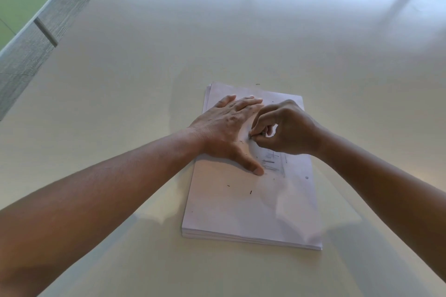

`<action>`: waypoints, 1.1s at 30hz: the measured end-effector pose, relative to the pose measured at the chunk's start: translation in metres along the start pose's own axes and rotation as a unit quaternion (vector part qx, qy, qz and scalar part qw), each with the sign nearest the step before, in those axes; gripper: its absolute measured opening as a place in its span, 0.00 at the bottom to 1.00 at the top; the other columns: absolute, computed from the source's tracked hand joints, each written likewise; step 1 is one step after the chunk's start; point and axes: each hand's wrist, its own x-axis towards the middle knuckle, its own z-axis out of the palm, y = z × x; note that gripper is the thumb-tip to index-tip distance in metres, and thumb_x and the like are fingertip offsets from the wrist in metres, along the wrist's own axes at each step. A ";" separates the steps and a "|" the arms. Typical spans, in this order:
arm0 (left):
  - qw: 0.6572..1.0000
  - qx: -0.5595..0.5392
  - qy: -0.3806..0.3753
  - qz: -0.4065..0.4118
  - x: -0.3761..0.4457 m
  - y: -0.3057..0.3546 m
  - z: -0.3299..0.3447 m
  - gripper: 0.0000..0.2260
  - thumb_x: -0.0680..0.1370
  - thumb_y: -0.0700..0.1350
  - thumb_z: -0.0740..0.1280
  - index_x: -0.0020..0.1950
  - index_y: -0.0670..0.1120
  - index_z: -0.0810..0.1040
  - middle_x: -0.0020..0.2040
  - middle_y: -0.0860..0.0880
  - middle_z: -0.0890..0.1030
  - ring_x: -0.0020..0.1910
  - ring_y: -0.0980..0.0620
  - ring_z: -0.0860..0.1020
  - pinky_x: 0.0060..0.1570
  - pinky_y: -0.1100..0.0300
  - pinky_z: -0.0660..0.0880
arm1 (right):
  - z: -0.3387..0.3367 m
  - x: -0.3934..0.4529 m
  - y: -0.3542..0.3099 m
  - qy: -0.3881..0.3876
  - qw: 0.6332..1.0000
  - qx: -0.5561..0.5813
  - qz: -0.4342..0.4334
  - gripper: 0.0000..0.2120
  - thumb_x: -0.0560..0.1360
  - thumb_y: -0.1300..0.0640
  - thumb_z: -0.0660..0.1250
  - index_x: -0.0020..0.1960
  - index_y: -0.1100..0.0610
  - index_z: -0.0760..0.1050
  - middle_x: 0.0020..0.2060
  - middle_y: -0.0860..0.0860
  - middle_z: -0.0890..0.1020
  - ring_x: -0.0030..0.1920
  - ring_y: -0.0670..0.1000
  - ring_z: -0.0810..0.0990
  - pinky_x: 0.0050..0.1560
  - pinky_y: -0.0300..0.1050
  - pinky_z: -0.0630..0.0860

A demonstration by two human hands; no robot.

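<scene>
Bare forearms (96,200) converge on paper stack (241,239) mid-table (144,79): left hand (226,128) flat, pinning the light, limp, probably tear-prone top sheet (236,202); right hand (284,128) pinches small dark nub (254,137) against pencil marks (272,161); best held down beside the rubbing.

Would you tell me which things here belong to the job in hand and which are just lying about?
In hand: left hand pressing flat on the paper stack; right hand pinching a small object, too small to identify, by the pencil marks.
Lying about: dark specks; table; green panel.
</scene>
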 end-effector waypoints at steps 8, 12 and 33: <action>1.000 -0.009 0.000 0.003 -0.006 0.008 -0.008 0.65 0.56 0.81 0.70 0.84 0.52 0.51 0.84 0.56 0.52 0.80 0.64 0.43 0.79 0.59 0.34 | 0.015 0.006 -0.004 0.086 0.996 0.017 -0.009 0.04 0.65 0.68 0.76 0.37 0.60 0.85 0.36 0.41 0.81 0.36 0.29 0.76 0.43 0.24 0.70; 1.000 0.007 -0.002 -0.004 0.001 0.001 0.000 0.69 0.53 0.87 0.62 0.84 0.50 0.51 0.84 0.55 0.52 0.82 0.60 0.44 0.81 0.51 0.41 | 0.012 -0.008 -0.008 0.016 0.999 0.042 -0.017 0.03 0.66 0.63 0.78 0.36 0.59 0.85 0.34 0.50 0.85 0.32 0.41 0.79 0.39 0.33 0.76; 1.000 0.024 -0.006 0.017 -0.003 0.001 -0.003 0.57 0.62 0.84 0.60 0.84 0.58 0.51 0.85 0.54 0.48 0.82 0.58 0.40 0.81 0.51 0.38 | -0.011 0.000 0.019 0.055 0.998 -0.018 0.040 0.03 0.66 0.64 0.77 0.37 0.58 0.85 0.34 0.49 0.83 0.30 0.46 0.79 0.36 0.46 0.80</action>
